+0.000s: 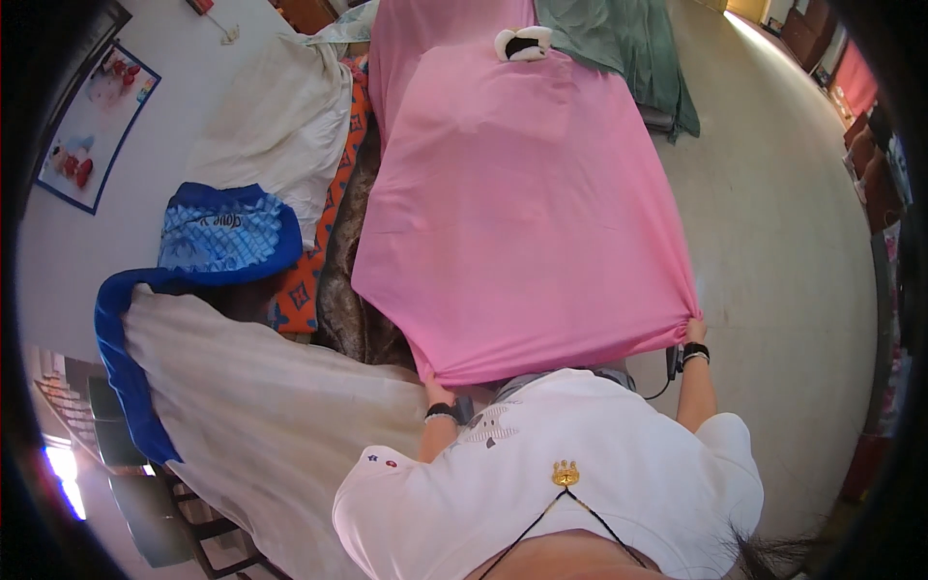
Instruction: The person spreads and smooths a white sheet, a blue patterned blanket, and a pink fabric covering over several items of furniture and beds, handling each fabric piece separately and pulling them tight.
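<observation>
A large pink sheet (522, 203) is stretched out in front of me, its near edge pulled taut between my hands. My left hand (438, 391) grips the near left corner, the cloth bunched at its fingers. At the near right corner, my right hand (695, 331) is closed on the gathered fabric. Toward its far end the sheet reaches a small white and black plush-like item (524, 44). Whatever lies under the sheet is hidden.
Left of the sheet are a brown fur-like blanket (346, 261), an orange patterned cloth (300, 290), a blue quilted cushion (227, 232) and a blue-edged off-white cover (261, 406). A green cloth (628, 58) hangs at the far right. Pale floor (783, 242) runs along the right.
</observation>
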The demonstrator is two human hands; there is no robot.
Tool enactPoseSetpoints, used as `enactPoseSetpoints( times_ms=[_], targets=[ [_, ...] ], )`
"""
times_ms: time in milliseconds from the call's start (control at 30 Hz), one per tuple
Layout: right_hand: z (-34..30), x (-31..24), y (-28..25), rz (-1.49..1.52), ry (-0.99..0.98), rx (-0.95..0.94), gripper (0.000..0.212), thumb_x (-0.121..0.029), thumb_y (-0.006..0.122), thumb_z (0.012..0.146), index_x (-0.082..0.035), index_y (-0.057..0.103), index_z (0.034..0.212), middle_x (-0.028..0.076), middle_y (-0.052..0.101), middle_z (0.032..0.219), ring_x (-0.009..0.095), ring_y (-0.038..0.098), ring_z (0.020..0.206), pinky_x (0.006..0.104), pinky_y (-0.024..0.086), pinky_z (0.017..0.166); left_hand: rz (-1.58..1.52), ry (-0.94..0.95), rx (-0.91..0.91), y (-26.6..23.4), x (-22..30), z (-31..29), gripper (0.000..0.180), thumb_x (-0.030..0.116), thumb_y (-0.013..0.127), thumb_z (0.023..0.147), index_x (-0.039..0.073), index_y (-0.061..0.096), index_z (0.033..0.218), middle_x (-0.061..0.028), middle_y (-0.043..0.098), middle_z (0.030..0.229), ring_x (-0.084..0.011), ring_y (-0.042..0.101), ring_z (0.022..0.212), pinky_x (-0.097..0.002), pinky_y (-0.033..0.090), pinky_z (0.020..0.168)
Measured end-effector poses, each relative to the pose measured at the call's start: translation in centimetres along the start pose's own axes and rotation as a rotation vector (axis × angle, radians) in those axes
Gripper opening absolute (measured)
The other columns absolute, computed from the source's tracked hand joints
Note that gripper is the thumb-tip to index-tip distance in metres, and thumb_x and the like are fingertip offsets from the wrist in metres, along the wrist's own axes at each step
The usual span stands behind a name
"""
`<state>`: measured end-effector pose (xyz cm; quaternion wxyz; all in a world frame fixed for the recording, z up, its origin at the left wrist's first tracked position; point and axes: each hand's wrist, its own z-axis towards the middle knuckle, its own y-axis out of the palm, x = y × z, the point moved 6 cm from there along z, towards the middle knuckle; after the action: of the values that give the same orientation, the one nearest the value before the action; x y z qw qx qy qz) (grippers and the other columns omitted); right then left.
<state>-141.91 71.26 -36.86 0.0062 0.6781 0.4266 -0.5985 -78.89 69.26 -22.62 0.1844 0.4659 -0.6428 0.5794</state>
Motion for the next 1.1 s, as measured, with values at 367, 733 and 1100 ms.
enactPoseSetpoints(
  times_ms=[367,733,1100],
  targets=[
    [-4.7,-14.6,-2.1,-0.212,-0.162,-0.368,0.054,-0.028,0.049,0.066,0.007,0.034,0.105,0.019,0.045,0.098,0.028,0.047,0.086,0.0330,0.038,0.073,-1.334,-0.378,-0.096,-1.8,-4.4,11.3,0.046,0.043,0.042,0.071,0.008,0.041,0.101,-0.0064,0.048,0.095,-0.0210,0.044,0.090,-0.0367,0.036,0.073],
    [-4.7,-13.8,1.1,-0.631,-0.102,-0.673,0.037,-0.033,0.050,0.063,0.000,0.053,0.080,0.014,0.052,0.077,0.023,0.049,0.067,0.0311,0.039,0.059,0.262,-0.238,-0.454,-1.0,-2.8,12.0,0.037,0.033,0.045,0.067,0.003,0.050,0.089,-0.0072,0.048,0.080,-0.0170,0.045,0.067,-0.0292,0.037,0.055],
    [-12.3,-39.3,-2.9,0.182,-0.844,-0.415,0.035,-0.022,0.047,0.072,0.001,0.044,0.098,0.007,0.047,0.094,0.016,0.043,0.086,0.0273,0.033,0.076,-1.057,0.489,0.254,-15.1,15.0,12.3,0.034,0.025,0.041,0.076,0.001,0.039,0.100,-0.0088,0.044,0.099,-0.0181,0.045,0.086,-0.0289,0.038,0.072]
  ],
)
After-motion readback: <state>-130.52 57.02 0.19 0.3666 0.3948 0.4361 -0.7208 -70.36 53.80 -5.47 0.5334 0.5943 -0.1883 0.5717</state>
